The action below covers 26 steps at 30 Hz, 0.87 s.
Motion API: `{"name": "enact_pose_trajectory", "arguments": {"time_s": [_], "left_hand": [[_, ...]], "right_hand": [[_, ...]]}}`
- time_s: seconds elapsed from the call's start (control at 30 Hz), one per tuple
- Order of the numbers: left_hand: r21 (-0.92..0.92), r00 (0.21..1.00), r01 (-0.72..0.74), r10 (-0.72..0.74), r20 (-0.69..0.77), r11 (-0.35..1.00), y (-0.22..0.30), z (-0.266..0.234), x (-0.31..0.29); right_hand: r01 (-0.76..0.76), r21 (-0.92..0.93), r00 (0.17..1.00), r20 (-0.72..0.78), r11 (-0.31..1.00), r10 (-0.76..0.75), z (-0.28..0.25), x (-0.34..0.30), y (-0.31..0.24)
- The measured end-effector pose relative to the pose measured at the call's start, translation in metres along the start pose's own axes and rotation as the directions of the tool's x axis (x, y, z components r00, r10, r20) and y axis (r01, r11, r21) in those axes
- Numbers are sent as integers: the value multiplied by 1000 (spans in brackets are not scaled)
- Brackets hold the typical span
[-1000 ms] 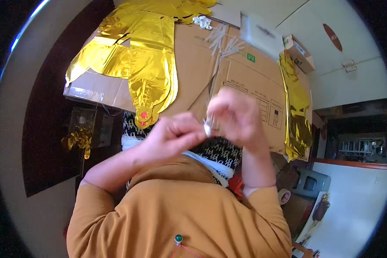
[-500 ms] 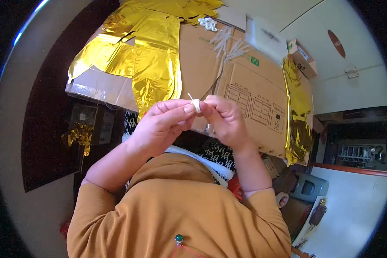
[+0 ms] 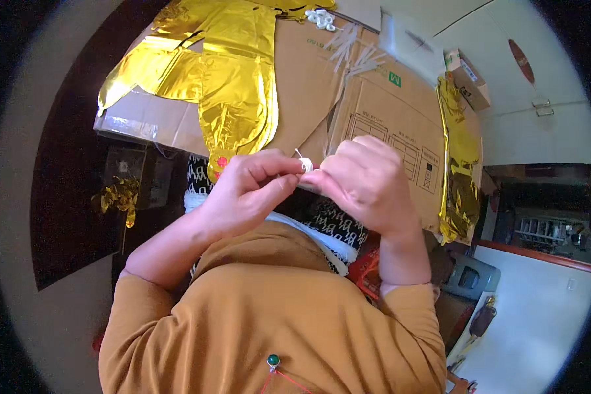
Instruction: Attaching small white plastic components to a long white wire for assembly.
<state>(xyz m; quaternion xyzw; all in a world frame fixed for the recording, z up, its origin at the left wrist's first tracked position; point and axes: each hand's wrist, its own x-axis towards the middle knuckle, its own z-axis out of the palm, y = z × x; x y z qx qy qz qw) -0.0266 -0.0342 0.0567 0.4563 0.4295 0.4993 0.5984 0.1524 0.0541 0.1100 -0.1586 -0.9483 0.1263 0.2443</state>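
A small coil of white string (image 3: 306,164), one loose end sticking up, sits between my two hands in front of my chest. My left hand (image 3: 246,190) pinches it between thumb and bent index finger. On its other side my right hand (image 3: 372,184) is curled into a fist, with its thumb tip touching the coil; whether string is inside that fist is hidden. Beyond them, similar white coils (image 3: 320,19) lie in a small pile on the cardboard (image 3: 306,79), beside loose white strips (image 3: 360,60).
Gold foil sheets (image 3: 238,85) cover the cardboard's left side, one hanging over the near edge. More gold foil (image 3: 458,157) lies along the right edge, near a small carton (image 3: 467,80). A grey plastic stool (image 3: 469,277) and a red item (image 3: 366,272) stand low at right.
My right hand has turned and closed into a fist, moving slightly right of the coil. My left hand keeps its pinch and shifts a little right. The coil sits slightly lower.
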Motion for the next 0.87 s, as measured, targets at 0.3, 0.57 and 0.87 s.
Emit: {"name": "enact_pose_trajectory", "arguments": {"time_s": [0.3,0.57,0.87], "left_hand": [[-253,953,254,-197,229,934,9,-5,-2],[-322,983,177,-148,112,930,-5,-15,-5],[-206,934,255,-187,304,945,3,-11,-6]], "right_hand": [[-567,765,819,484,306,307,34,-13,27],[-271,399,939,-89,876,332,7,-14,-3],[-118,655,989,145,746,30,7,-9,5]]}}
